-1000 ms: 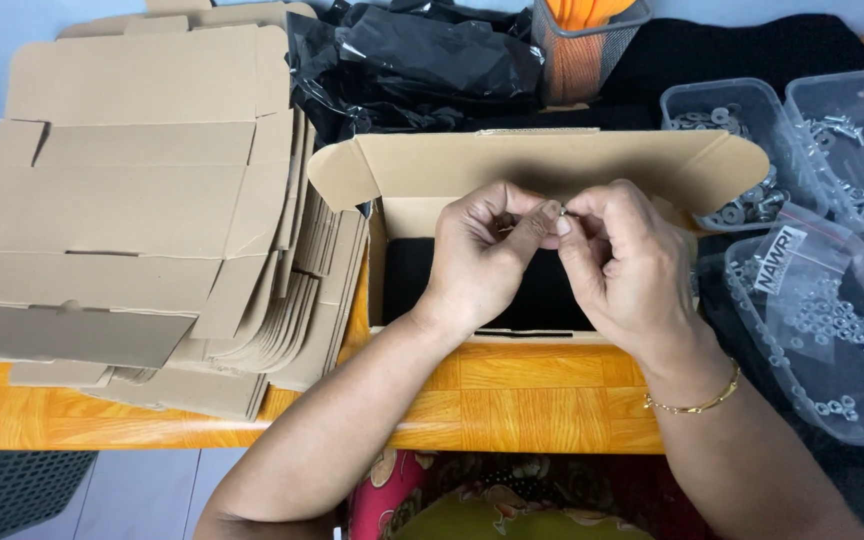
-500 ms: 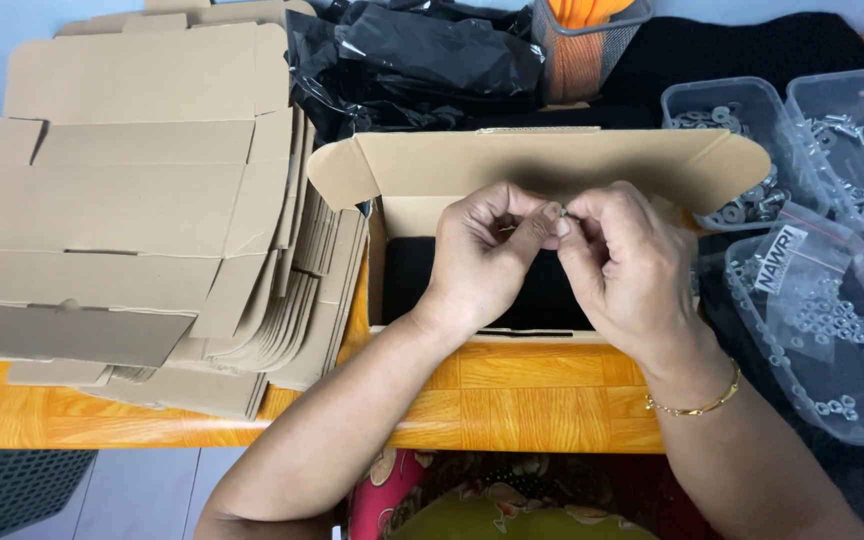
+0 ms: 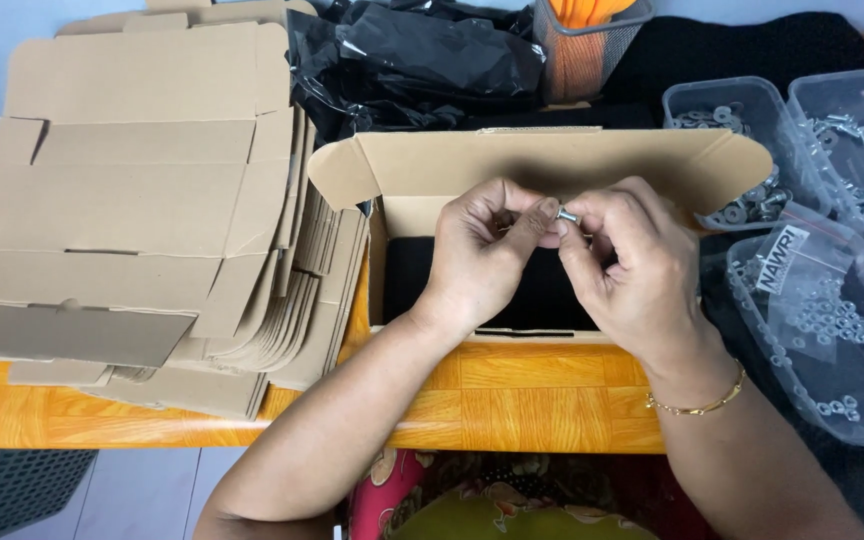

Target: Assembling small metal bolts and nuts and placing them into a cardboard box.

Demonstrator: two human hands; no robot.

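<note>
My left hand [image 3: 487, 250] and my right hand [image 3: 624, 262] meet above an open cardboard box [image 3: 542, 160] that has black fabric [image 3: 422, 280] lying in it. Between the fingertips of both hands is a small silver bolt [image 3: 567, 215]. The left thumb and forefinger pinch one end, and the right fingers curl around the other end. Whether a washer or nut sits on the bolt I cannot tell. A thin gold bracelet [image 3: 697, 405] circles my right wrist.
A stack of flat cardboard box blanks [image 3: 122, 200] fills the left of the orange wooden table [image 3: 512, 400]. Clear plastic tubs of nuts, washers and bolts [image 3: 832, 320] stand at the right. Black plastic bags [image 3: 422, 60] and a mesh basket [image 3: 582, 45] lie behind the box.
Both hands stay over the box; the fingers have shifted only slightly around the small bolt.
</note>
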